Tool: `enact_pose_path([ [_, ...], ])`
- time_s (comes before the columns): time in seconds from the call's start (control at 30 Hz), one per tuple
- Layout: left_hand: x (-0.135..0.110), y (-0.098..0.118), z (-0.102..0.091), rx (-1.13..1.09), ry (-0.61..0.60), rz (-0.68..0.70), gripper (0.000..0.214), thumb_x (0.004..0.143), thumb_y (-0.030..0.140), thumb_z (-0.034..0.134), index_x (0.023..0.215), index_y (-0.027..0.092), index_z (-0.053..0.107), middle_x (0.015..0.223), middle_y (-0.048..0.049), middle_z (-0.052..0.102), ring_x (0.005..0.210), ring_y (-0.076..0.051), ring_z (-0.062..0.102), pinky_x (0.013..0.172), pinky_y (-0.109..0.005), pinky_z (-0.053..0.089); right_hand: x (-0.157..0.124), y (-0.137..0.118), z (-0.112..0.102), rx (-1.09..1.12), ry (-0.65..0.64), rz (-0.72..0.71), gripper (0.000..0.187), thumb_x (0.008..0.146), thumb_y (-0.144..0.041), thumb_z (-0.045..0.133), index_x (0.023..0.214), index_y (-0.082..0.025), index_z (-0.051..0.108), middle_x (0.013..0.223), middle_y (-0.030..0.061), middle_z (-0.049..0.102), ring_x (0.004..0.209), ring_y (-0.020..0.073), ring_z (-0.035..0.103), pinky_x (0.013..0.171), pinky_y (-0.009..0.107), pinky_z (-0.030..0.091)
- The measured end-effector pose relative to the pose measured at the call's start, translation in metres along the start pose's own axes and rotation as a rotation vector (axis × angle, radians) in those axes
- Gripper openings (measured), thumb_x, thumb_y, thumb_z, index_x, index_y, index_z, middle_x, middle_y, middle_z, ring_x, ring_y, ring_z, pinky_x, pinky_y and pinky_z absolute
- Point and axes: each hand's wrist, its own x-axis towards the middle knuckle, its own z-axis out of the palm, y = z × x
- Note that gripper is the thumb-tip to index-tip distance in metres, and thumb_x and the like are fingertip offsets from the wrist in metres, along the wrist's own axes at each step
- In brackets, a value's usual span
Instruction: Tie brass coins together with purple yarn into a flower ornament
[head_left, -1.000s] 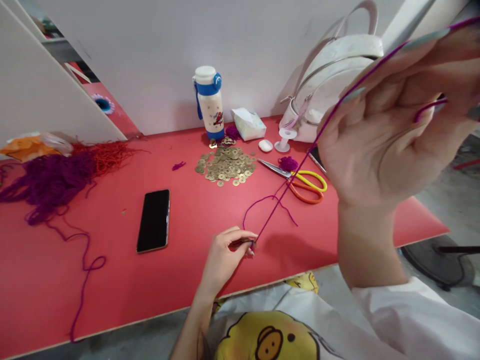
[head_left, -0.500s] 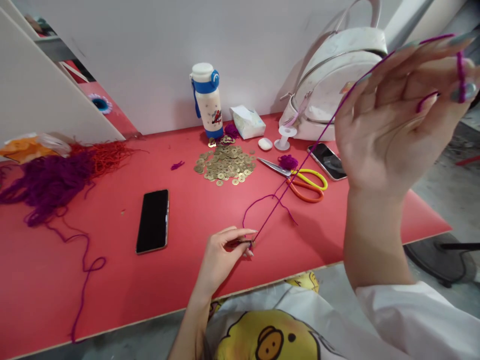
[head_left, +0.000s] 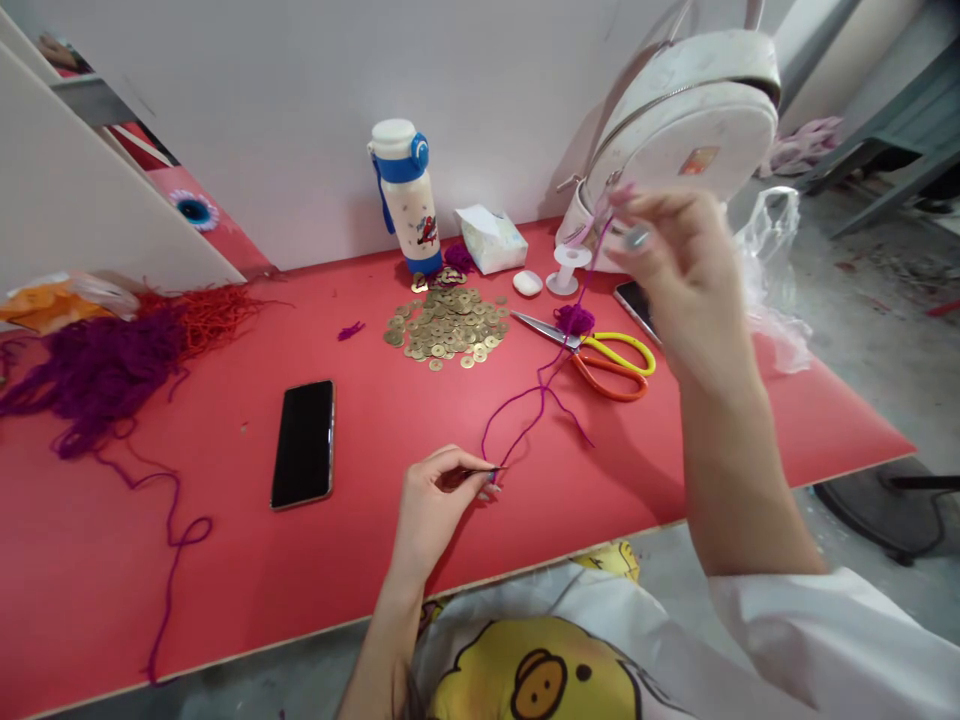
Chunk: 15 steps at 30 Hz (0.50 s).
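Note:
My left hand (head_left: 431, 515) rests low over the red table, thumb and fingers pinched on a thin coin (head_left: 471, 472) seen nearly edge-on. From it runs purple yarn (head_left: 517, 440), slack and looping over the tabletop. Raised at the right, my right hand (head_left: 686, 280) pinches the yarn's upper part; its fingertips are blurred. Between the hands lie scissors (head_left: 611, 380) with yellow and orange handles, the yarn passing over their blades. A small purple yarn ball (head_left: 574, 320) sits beside them. Brass coins with centre holes (head_left: 450, 325) form a pile farther back.
A dark phone (head_left: 304, 445) lies left of my left hand. Purple yarn (head_left: 112, 365) and red strands (head_left: 217, 310) are heaped at far left. Along the wall stand a bottle (head_left: 405, 200), a tissue pack (head_left: 493, 240), a white spool (head_left: 568, 270) and a white backpack (head_left: 675, 140).
My right hand has come down and left from high at the right, its spread fingers now closed together. The yarn went from taut to slack. My left hand has barely moved.

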Motion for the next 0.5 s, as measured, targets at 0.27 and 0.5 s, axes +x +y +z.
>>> enact_pose_path([
  [0.27,0.003,0.006,0.000,0.060,0.214,0.112,0.005,0.077,0.020,0.072,0.075,0.015,0.074,0.070,-0.0011,0.065,0.061,-0.015,0.069,0.058,-0.025,0.059,-0.089,-0.004,0.038,-0.207,-0.576,0.352,0.023,0.096,-0.037,0.056,0.085,-0.021,0.068,0.081,0.0043,0.072,0.075,0.0186,0.067,0.070,0.030,0.052],
  [0.5,0.000,0.008,0.001,0.222,0.309,0.241,0.005,0.081,0.019,0.070,0.080,0.018,0.074,0.073,0.0000,0.065,0.066,-0.013,0.066,0.064,-0.021,0.055,-0.147,0.008,0.071,-0.200,-0.653,0.527,0.017,0.087,-0.034,0.069,0.097,-0.021,0.073,0.069,0.0004,0.067,0.059,0.0148,0.056,0.055,0.026,0.041],
])
